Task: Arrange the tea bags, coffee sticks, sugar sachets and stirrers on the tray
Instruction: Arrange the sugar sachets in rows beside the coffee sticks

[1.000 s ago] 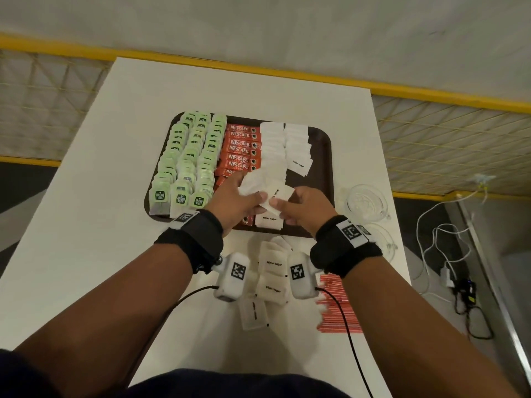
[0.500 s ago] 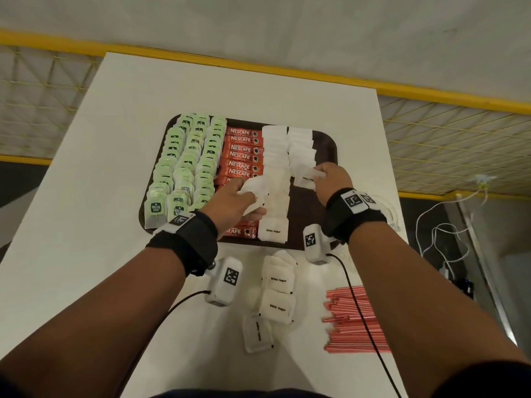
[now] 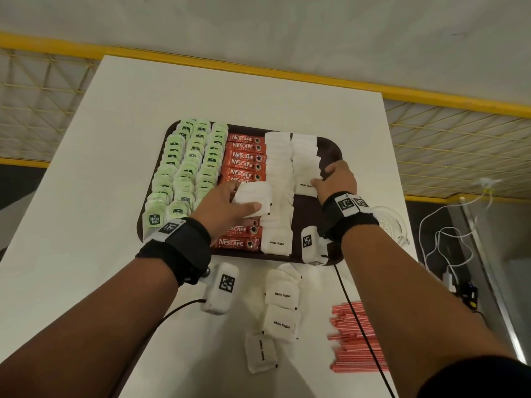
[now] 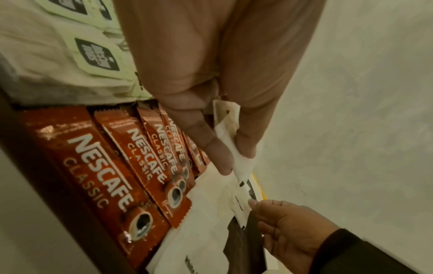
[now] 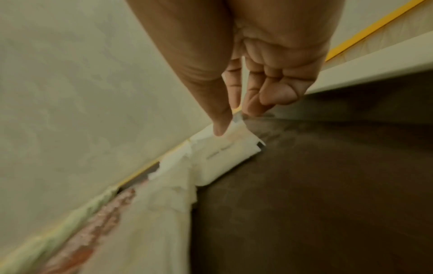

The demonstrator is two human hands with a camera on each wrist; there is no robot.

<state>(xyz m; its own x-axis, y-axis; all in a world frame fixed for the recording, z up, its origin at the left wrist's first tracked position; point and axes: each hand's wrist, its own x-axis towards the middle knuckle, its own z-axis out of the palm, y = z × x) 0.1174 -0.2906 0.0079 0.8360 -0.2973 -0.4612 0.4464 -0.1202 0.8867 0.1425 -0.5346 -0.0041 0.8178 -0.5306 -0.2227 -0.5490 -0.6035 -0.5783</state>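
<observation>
A dark brown tray (image 3: 330,150) holds rows of green tea bags (image 3: 186,168), red coffee sticks (image 3: 244,146) and two columns of white sugar sachets (image 3: 277,156). My left hand (image 3: 227,205) hovers over the tray's middle and grips a small stack of sugar sachets (image 3: 254,198), seen pinched between thumb and fingers (image 4: 234,140). My right hand (image 3: 334,179) pinches one sugar sachet (image 3: 306,186) at the near end of the right sachet column, its fingertips (image 5: 222,122) on the sachet's corner (image 5: 234,146). More sachets (image 3: 281,308) and red stirrers (image 3: 356,337) lie on the white table.
A clear glass dish (image 3: 389,222) sits at the table's right edge beside the tray. White cables (image 3: 448,242) hang past that edge. The tray's right strip (image 5: 328,185) is bare brown. The table (image 3: 100,196) left of the tray is white surface.
My right hand has taken one sachet from the left hand's stack and carried it up and right to the right sachet column. The left hand has stayed over the tray's middle.
</observation>
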